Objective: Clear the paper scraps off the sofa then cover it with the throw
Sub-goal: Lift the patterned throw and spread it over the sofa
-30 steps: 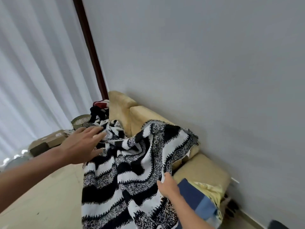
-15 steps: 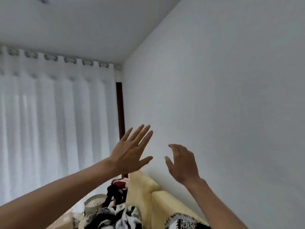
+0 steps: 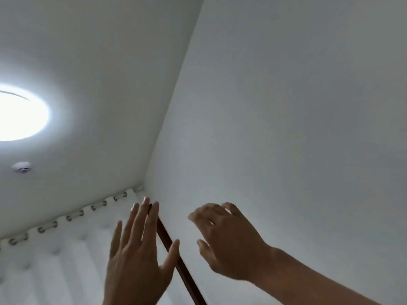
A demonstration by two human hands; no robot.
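Left hand [image 3: 136, 256], flat-fingered and empty, hangs just left of the brown post [image 3: 191, 282]; right hand [image 3: 229, 245], loosely spread and empty, just right. Neither the sofa nor the throw is in view, so a blind reach down could leave the cover bunched or crooked.

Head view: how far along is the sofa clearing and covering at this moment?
Done: cannot tell; the camera points up at the ceiling lamp, wall and curtain, with no sofa, scraps or throw in view. In hand: nothing; left hand and right hand are raised, open and empty. Left: unconfirmed from this frame.
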